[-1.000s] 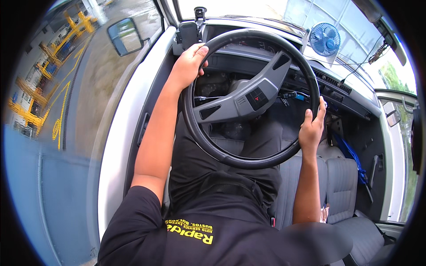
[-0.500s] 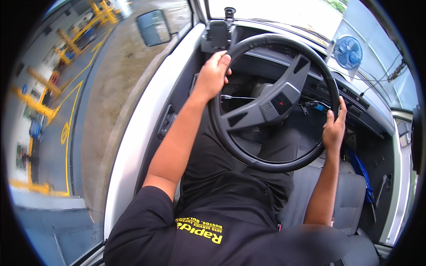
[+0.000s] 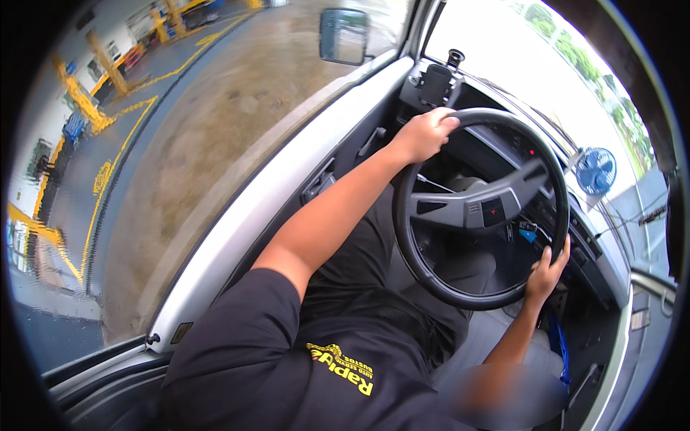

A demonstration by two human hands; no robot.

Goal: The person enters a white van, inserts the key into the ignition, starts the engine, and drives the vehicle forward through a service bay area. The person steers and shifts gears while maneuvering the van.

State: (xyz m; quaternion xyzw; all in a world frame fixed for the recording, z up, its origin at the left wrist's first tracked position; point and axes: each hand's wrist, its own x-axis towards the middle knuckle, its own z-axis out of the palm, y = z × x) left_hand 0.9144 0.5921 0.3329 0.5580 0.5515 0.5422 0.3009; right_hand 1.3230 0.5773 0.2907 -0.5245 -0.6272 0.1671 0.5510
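Note:
A black steering wheel [image 3: 496, 212] with grey spokes and a central pad stands in front of me. My left hand [image 3: 429, 135] is closed around the upper left of its rim. At the lower right of the rim sits my right hand [image 3: 548, 276], its thumb on the inner side and its fingers along the outer side; the palm side is partly hidden. A grey column lever [image 3: 435, 184] shows through the wheel, near the left spoke. Beyond the rim, a small red light [image 3: 532, 152] glows on the dashboard.
A black phone holder [image 3: 435, 85] stands at the dashboard's left end, a blue fan [image 3: 596, 171] at its right. The white door [image 3: 287, 169] runs along my left, with a side mirror [image 3: 343, 36] outside. Yellow posts [image 3: 83, 95] stand beyond. Blue material [image 3: 559, 345] hangs by the seat.
My view has turned, so the wheel and cab appear lower, farther right and rotated. More greenery shows through the windshield. Both hands keep about the same places on the rim.

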